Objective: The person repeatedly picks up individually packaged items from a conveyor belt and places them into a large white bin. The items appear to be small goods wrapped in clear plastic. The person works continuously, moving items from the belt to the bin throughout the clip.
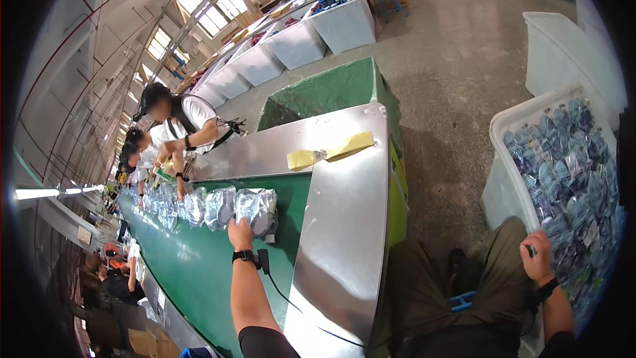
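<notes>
My left hand (pixel 241 233) reaches over the green conveyor belt (pixel 199 258). Its fingers close on the near edge of a clear plastic bag of grey slippers (pixel 257 212), the bag nearest the belt's end. More bagged slippers (pixel 220 209) lie in a row behind it, toward the far left. Down at the right, my right hand (pixel 537 256) is curled by the rim of a white tub (pixel 498 134). A small dark green bit shows between its fingers; what it is cannot be made out. Bagged blue-grey footwear (pixel 563 172) fills the tub.
A metal ledge (pixel 341 212) with yellow tape (pixel 331 150) borders the belt's end. Beyond it stands a green-lined bin (pixel 324 86). Co-workers (pixel 179 122) reach over the belt at the far left. White tubs (pixel 341 23) line the back, and another (pixel 563 53) stands at right.
</notes>
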`<action>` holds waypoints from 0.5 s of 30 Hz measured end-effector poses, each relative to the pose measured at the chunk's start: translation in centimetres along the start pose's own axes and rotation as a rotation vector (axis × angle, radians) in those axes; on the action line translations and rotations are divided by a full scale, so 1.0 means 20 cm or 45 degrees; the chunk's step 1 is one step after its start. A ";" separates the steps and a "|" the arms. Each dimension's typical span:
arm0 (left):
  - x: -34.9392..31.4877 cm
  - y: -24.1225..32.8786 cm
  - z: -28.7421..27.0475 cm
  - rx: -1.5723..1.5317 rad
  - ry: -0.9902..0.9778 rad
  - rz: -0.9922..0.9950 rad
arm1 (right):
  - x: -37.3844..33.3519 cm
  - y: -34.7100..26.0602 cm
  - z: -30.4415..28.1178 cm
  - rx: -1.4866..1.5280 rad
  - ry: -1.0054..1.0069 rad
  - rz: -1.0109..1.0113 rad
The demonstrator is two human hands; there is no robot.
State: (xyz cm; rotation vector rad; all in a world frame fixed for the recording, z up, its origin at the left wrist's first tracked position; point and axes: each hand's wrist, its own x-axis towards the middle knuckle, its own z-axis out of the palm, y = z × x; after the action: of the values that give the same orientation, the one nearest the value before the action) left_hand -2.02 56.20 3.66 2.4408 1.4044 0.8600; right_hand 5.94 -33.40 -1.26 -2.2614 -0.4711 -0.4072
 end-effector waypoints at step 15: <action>-0.73 0.14 -0.15 -1.171 -0.316 0.128 | 0.04 -0.06 -0.01 -0.071 -0.019 -0.036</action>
State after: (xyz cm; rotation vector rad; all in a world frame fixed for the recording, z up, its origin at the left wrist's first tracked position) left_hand -7.25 42.15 1.60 1.8087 0.5837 0.9069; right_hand 6.16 -32.68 -0.05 -2.3152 -0.5051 -0.4230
